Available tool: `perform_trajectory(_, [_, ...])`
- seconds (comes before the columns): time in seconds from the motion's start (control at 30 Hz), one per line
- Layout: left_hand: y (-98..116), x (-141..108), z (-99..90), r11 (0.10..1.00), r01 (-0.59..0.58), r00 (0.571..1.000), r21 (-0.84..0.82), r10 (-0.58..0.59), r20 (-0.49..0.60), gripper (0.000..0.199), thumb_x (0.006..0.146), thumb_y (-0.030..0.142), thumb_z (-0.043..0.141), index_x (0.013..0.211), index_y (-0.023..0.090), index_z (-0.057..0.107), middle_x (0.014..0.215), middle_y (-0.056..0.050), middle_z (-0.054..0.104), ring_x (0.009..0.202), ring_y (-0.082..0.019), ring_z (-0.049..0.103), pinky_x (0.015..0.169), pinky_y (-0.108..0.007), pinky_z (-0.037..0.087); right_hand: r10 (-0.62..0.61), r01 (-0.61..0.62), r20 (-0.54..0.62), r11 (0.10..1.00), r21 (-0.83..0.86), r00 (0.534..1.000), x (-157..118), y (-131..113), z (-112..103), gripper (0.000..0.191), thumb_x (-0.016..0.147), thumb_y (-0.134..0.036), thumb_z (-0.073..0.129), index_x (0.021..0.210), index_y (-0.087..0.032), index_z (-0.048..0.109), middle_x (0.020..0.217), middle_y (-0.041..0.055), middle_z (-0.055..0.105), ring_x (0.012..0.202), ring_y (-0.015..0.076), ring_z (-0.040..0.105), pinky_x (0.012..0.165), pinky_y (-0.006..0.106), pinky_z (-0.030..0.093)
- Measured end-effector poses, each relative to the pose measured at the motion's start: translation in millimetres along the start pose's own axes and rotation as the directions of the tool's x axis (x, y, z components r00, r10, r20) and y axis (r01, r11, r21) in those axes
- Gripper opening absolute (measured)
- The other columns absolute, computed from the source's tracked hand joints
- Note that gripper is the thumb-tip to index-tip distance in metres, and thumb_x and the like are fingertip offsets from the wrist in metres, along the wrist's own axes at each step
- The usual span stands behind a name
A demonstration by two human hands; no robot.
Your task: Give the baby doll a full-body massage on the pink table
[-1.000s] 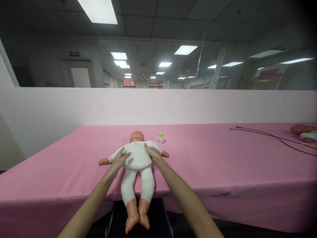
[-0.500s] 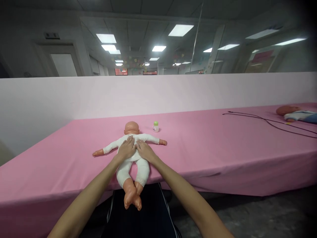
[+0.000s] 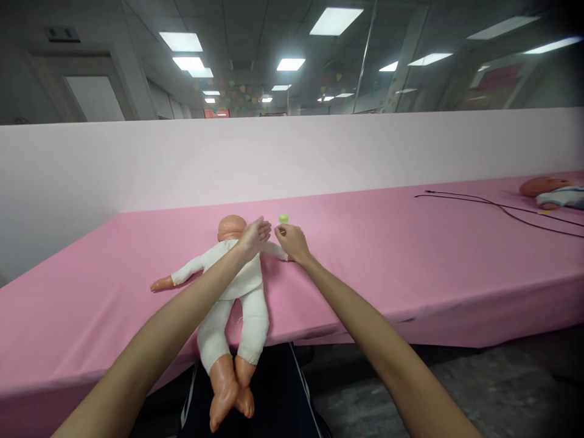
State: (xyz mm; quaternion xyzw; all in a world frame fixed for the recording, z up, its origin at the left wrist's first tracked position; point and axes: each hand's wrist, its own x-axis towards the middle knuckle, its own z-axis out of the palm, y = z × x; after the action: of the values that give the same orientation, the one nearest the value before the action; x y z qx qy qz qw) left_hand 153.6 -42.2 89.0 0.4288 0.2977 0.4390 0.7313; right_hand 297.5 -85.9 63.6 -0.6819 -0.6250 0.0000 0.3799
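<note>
A baby doll (image 3: 241, 277) in a white suit lies face down, its arms spread and its feet past the table's front edge. Above the doll's upper back and shoulder, my left hand (image 3: 257, 237) is raised, open, with its fingers stretched out to the right. My right hand (image 3: 294, 242) is just to the right, over the doll's right arm, its fingers curled into a loose fist with nothing visible in them. Behind that hand stands a small baby bottle with a light green cap (image 3: 283, 218); its body is mostly hidden. A small gap separates my hands.
A pink cloth (image 3: 365, 261) covers the long table. Thin black cables (image 3: 493, 207) lie at the right, near a second doll (image 3: 554, 191) in blue and white. A low white wall (image 3: 319, 152) with glass above it closes off the back.
Both hands have lifted off the doll's back and moved forward and right, toward the bottle. My right hand's fingers have curled. The view has tilted down slightly.
</note>
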Motion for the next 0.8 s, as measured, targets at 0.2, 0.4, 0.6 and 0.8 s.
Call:
perform_trajectory(0.2, [-11, 81, 29.4, 0.946, 0.173, 0.978, -0.274, -0.198, -0.067, 0.08, 0.105, 0.062, 0.025, 0.153, 0.0, 0.038, 0.145, -0.03, 0.052, 0.139, -0.034, 0.052, 0.105, -0.042, 0.054, -0.015, 0.014, -0.009, 0.996, -0.083, 1.0, 48, 52, -1, 0.046, 0.096, -0.012, 0.036, 0.135, -0.014, 0.06, 0.14, 0.0154, 0.064, 0.128, 0.0274, 0.059, 0.105, 0.038, 0.045])
perform_trajectory(0.4, [-22, 118, 29.0, 0.948, 0.176, 0.978, -0.267, -0.2, -0.065, 0.097, 0.098, 0.076, 0.018, 0.153, -0.002, 0.037, 0.147, -0.031, 0.05, 0.139, -0.033, 0.052, 0.105, -0.04, 0.054, -0.11, 0.127, 0.163, 0.987, -0.095, 0.98, 72, 71, 17, 0.052, 0.098, -0.015, 0.04, 0.149, -0.008, 0.046, 0.161, 0.0194, 0.044, 0.15, 0.0291, 0.039, 0.121, 0.044, 0.033])
perform_trajectory(0.6, [-30, 117, 25.8, 0.951, 0.189, 0.979, -0.246, -0.201, -0.025, 0.098, 0.098, 0.076, 0.018, 0.152, -0.004, 0.039, 0.153, -0.033, 0.044, 0.143, -0.033, 0.049, 0.111, -0.039, 0.05, -0.1, 0.116, 0.212, 0.991, -0.067, 0.972, 80, 78, 20, 0.05, 0.097, -0.014, 0.044, 0.145, -0.003, 0.051, 0.158, 0.0237, 0.046, 0.152, 0.0298, 0.037, 0.124, 0.045, 0.03])
perform_trajectory(0.8, [2, 70, 34.7, 0.98, 0.071, 0.995, -0.186, -0.058, 0.076, 0.085, 0.102, 0.07, 0.021, 0.148, 0.005, 0.05, 0.156, -0.024, 0.047, 0.149, -0.03, 0.042, 0.117, -0.036, 0.043, -0.133, 0.115, 0.057, 0.959, 0.258, 0.989, 23, 2, 23, 0.068, 0.108, -0.052, 0.024, 0.162, -0.011, 0.028, 0.17, 0.018, 0.027, 0.159, 0.0251, 0.022, 0.127, 0.047, 0.025])
